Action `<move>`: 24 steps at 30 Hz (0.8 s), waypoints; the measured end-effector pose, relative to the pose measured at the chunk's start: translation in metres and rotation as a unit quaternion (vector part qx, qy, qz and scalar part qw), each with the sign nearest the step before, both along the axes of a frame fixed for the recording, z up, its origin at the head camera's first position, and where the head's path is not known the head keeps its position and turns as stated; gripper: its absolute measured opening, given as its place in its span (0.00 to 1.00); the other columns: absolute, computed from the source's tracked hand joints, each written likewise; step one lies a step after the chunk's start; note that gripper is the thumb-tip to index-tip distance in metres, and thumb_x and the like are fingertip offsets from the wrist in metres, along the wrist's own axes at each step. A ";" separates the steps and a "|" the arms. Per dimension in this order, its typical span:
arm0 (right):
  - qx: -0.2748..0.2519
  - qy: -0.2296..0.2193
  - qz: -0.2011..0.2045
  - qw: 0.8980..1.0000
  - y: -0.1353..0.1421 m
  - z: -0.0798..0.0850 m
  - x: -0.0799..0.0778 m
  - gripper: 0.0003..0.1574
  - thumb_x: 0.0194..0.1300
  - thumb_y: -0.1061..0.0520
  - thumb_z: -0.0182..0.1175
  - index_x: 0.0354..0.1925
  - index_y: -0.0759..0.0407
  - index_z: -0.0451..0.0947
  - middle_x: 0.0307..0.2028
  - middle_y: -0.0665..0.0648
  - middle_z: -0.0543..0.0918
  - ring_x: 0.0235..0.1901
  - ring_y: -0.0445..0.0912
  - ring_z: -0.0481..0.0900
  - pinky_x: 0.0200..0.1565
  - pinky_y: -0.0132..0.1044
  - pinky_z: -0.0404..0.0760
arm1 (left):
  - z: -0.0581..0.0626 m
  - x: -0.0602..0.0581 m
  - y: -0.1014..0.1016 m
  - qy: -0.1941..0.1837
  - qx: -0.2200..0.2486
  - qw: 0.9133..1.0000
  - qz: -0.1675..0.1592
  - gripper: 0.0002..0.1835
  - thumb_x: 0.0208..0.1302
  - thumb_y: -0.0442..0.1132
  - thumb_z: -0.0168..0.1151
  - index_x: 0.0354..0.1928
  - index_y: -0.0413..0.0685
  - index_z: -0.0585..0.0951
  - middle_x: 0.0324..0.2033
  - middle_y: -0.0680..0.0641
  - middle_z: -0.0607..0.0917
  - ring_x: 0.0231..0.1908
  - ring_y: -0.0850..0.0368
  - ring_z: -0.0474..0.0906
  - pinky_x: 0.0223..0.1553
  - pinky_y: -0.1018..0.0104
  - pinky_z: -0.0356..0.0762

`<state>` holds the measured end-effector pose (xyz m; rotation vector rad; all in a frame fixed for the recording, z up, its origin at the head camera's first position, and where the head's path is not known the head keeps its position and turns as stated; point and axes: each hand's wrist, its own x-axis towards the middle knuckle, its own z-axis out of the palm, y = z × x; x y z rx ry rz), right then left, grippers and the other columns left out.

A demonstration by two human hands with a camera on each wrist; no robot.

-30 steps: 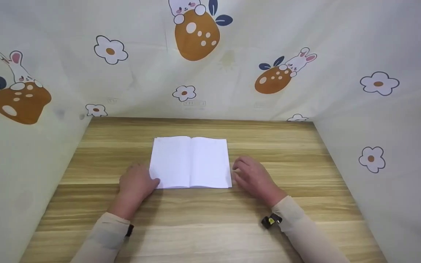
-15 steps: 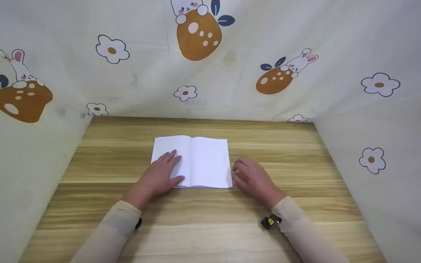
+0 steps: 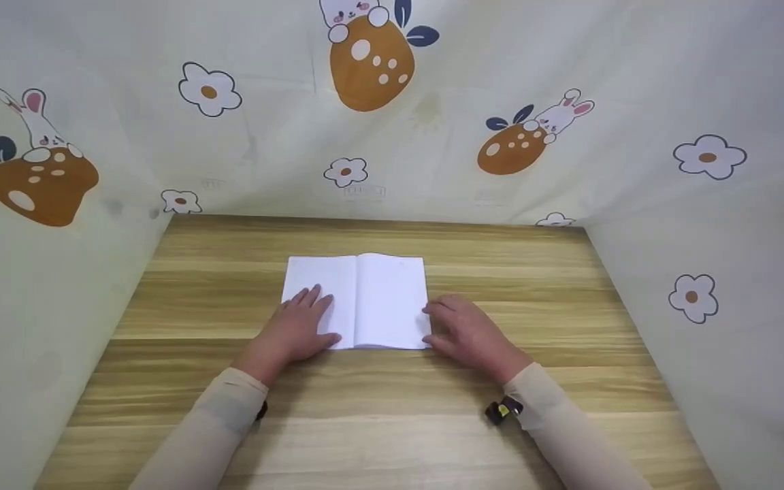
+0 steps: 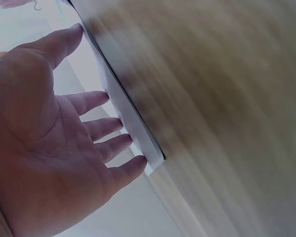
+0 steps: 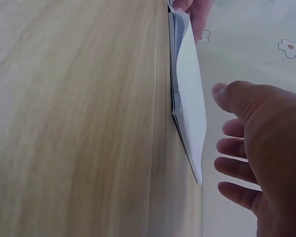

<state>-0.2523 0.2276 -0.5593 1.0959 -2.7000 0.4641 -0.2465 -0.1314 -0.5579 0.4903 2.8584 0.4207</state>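
Note:
An open notebook [image 3: 392, 299] with white pages lies on the table. My left hand [image 3: 290, 333] rests on its left page, fingers spread and thumb near the lower edge. The left wrist view shows those fingertips touching the paper [image 4: 126, 106] of the low-lying left side. At the notebook's right edge is my right hand [image 3: 470, 333], its fingertips over the page border in the head view. From the right wrist, the fingers [image 5: 237, 168] look relaxed and parted, with nothing held. The page stack [image 5: 191, 94] curves up toward the spine there.
The notebook and both forearms are on a wood-grain table [image 3: 378, 422]. A pale curtain [image 3: 269, 150] printed with flowers, rabbits and orange fruit encloses the back and both sides. A small black device [image 3: 503, 411] is at the right wrist.
My left hand has moved right from the notebook's left edge onto the left page, which now lies flatter. My right hand has shifted slightly left, its fingertips reaching the right page's edge.

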 end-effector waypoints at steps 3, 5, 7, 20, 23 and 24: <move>0.026 -0.010 0.006 1.000 -0.002 -0.001 0.000 0.40 0.63 0.36 0.68 0.66 0.54 0.75 0.63 0.53 0.77 0.63 0.48 0.73 0.67 0.45 0.69 | 0.001 0.000 0.000 -0.001 0.003 1.000 0.003 0.45 0.67 0.61 0.62 0.77 0.44 0.61 0.77 0.35 0.54 0.76 0.34 0.49 0.72 0.35 0.51; 0.040 -0.017 0.013 0.999 -0.004 -0.002 0.000 0.44 0.63 0.35 0.67 0.69 0.54 0.73 0.66 0.54 0.75 0.65 0.50 0.72 0.69 0.46 0.68 | 0.002 0.000 0.000 0.000 0.003 1.000 0.002 0.45 0.67 0.61 0.61 0.77 0.43 0.61 0.77 0.34 0.54 0.76 0.34 0.49 0.72 0.35 0.51; 0.048 -0.027 0.016 0.998 -0.005 -0.002 0.000 0.46 0.63 0.34 0.68 0.70 0.55 0.71 0.68 0.55 0.74 0.67 0.52 0.70 0.69 0.48 0.67 | 0.002 -0.001 0.000 0.004 0.000 1.000 -0.001 0.45 0.67 0.61 0.61 0.77 0.43 0.62 0.77 0.34 0.55 0.76 0.34 0.49 0.72 0.35 0.52; 0.085 -0.063 0.000 0.994 -0.012 -0.006 0.000 0.51 0.65 0.30 0.62 0.75 0.54 0.65 0.76 0.56 0.63 0.73 0.54 0.63 0.70 0.54 0.64 | -0.001 -0.001 0.001 0.016 -0.003 1.000 -0.005 0.45 0.66 0.61 0.62 0.76 0.42 0.63 0.76 0.33 0.56 0.75 0.33 0.52 0.71 0.35 0.54; 0.093 -0.054 0.002 0.994 -0.013 -0.008 -0.001 0.51 0.66 0.30 0.61 0.75 0.56 0.64 0.75 0.57 0.64 0.73 0.54 0.63 0.70 0.53 0.65 | -0.001 -0.001 0.001 0.016 -0.002 1.000 -0.003 0.45 0.66 0.61 0.62 0.76 0.42 0.63 0.76 0.33 0.56 0.75 0.33 0.52 0.71 0.34 0.54; 0.094 -0.052 0.004 0.994 -0.013 -0.008 -0.001 0.51 0.66 0.30 0.61 0.75 0.57 0.65 0.75 0.58 0.64 0.73 0.54 0.63 0.70 0.53 0.65 | 0.000 -0.001 0.001 0.015 -0.001 1.000 -0.003 0.45 0.66 0.61 0.62 0.76 0.42 0.63 0.76 0.33 0.56 0.75 0.33 0.51 0.71 0.34 0.54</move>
